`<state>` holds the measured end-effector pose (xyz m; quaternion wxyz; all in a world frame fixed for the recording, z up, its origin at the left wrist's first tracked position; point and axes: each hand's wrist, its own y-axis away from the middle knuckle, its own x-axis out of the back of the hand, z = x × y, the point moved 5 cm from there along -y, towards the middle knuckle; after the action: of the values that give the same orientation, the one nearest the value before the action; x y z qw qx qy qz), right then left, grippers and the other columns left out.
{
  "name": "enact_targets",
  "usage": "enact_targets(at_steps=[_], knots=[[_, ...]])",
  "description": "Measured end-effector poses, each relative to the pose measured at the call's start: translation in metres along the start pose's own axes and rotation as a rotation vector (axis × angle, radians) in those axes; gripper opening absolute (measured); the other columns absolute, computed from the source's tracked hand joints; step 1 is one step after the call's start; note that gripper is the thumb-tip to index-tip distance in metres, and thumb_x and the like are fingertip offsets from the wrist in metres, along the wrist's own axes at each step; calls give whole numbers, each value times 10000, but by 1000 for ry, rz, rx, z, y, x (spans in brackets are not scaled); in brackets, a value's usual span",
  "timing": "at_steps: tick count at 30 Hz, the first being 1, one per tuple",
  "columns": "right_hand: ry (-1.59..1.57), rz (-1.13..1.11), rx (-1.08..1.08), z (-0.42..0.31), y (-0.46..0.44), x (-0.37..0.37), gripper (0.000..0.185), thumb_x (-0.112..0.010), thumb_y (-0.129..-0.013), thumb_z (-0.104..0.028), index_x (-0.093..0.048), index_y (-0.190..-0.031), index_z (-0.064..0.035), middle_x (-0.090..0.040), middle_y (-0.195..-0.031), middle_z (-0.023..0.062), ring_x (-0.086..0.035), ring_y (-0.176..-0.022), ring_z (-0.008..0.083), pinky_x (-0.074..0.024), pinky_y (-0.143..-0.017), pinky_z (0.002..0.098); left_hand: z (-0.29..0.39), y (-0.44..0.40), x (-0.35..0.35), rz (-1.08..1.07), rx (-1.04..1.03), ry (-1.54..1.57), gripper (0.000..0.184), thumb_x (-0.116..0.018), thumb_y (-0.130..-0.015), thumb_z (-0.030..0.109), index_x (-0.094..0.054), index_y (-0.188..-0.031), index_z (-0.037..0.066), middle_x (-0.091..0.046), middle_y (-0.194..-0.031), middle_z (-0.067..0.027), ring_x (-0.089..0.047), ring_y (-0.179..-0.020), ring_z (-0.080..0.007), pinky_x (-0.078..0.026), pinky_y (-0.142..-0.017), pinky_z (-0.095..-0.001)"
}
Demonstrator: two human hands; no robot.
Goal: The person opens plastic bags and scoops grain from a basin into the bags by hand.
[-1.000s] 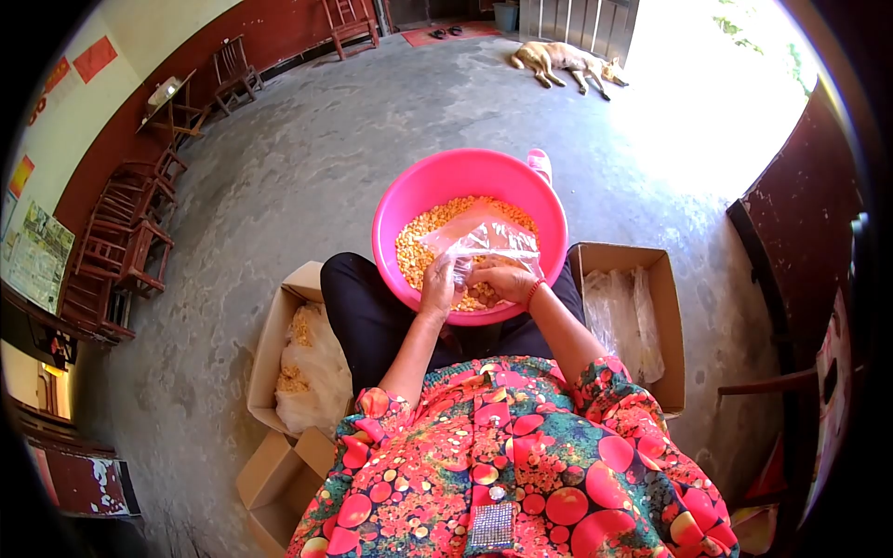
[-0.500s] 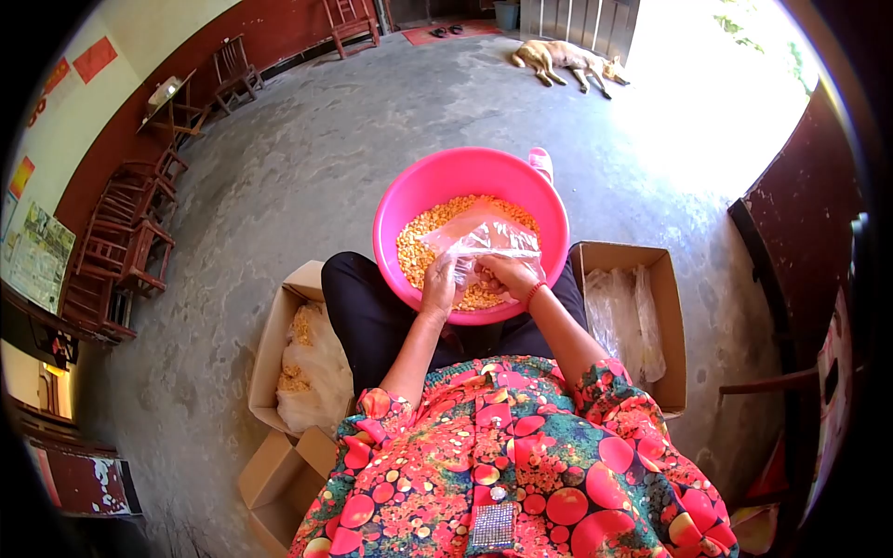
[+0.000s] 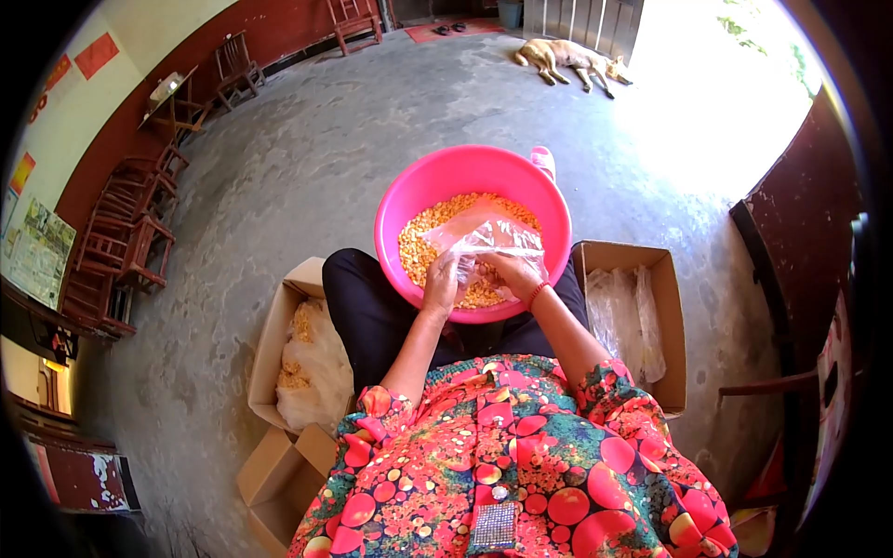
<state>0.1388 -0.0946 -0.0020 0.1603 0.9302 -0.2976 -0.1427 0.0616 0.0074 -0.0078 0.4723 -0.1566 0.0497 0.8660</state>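
Observation:
A clear plastic bag [image 3: 491, 231] stretches between my two hands, over a pink basin [image 3: 402, 191] resting at my lap. Yellow corn kernels [image 3: 418, 244] cover the basin's bottom. My left hand [image 3: 440, 283] is closed on the near left edge of the bag. At the bag's near right edge is my right hand [image 3: 519, 276], with a red band at the wrist. Its fingers are bent and partly covered by the film, and they seem to grip the bag's edge. Whether kernels lie inside the bag I cannot make out.
Left of my leg, a cardboard box [image 3: 264, 379] holds filled plastic bags [image 3: 314, 372]. A box [image 3: 677, 325] at the right contains clear plastic bags [image 3: 625, 321]. Another open box [image 3: 272, 470] stands lower left. A dog [image 3: 567, 58] lies by the door; wooden chairs [image 3: 121, 237] line the left wall.
My right hand's fingers have shifted under the film at the bag's edge, where they were more exposed before. My left hand keeps its hold; the view has moved slightly.

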Motion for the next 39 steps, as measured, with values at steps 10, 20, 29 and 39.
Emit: enact_targets(at_steps=[10,20,29,39], knots=[[315,-126,180,12,-17,-2,202,-509,-778,-234,-549,-815,-39,-477,-555,3,-420,-448,70,-333,-387,200,4,3,-2,-28,42,50,215,-395,-844,148,-538,-912,3,-563,-814,-58,-542,-722,-113,-442,-662,-233],[-58,-58,-106,25,-20,14,152,-485,-808,-198,-554,-854,-71,-460,-622,-16,-402,-468,67,-343,-426,189,4,2,-2,2,-23,41,210,-407,-840,151,-540,-897,-1,-558,-822,-50,-534,-728,-106,-434,-664,-226],[1044,169,521,-40,8,9,281,-566,-745,-211,-542,-995,-85,-574,-968,73,-570,-772,199,-451,-673,298,3,1,-4,-46,30,15,174,-425,-823,121,-545,-877,7,-525,-678,-5,-470,-552,-38,-373,-469,-158],[1398,-216,766,-104,-44,1,494,-544,-648,45,-455,-1124,-50,-426,-1188,61,-389,-1101,169,-309,-919,206,12,6,-7,-14,150,-92,197,-514,-806,230,-583,-852,51,-482,-603,28,-413,-492,-37,-315,-438,-162]])
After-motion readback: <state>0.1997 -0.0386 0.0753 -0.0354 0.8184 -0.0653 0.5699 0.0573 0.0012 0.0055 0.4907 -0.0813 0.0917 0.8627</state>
